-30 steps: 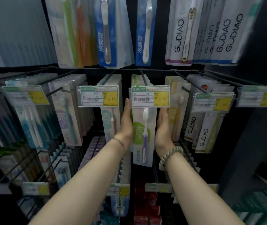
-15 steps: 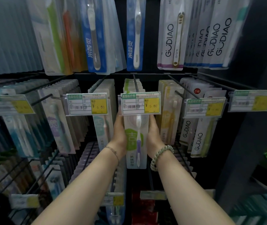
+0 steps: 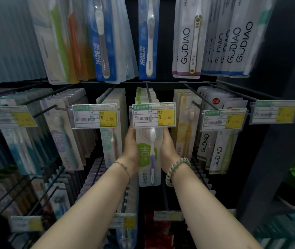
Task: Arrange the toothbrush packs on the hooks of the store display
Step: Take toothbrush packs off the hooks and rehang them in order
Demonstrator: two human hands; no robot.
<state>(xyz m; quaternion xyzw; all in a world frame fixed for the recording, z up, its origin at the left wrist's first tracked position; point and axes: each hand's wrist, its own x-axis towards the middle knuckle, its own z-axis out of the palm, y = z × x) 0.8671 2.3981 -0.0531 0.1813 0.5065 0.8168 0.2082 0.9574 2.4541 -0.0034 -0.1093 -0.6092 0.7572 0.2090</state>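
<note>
A row of white toothbrush packs (image 3: 147, 159) with a green circle and a purple brush hangs on the middle hook (image 3: 149, 93) of the display. My left hand (image 3: 131, 148) lies flat against the left side of the front pack. On the pack's right side my right hand (image 3: 168, 148), with a bead bracelet at the wrist, presses the same way. The fingertips of both hands are hidden behind the hook's price tag (image 3: 154, 114).
Packed hooks sit close on both sides: pale packs (image 3: 111, 141) on the left, yellow packs (image 3: 184, 133) and GUDIAO packs (image 3: 216, 153) on the right. Blue packs (image 3: 146, 42) hang from the row above. More hooks (image 3: 96, 177) jut out below. A dark upright (image 3: 277, 141) bounds the right.
Both hands have slid up along the sides of the green and purple pack, so their fingertips are now behind the price tag. The packs stay on the hook.
</note>
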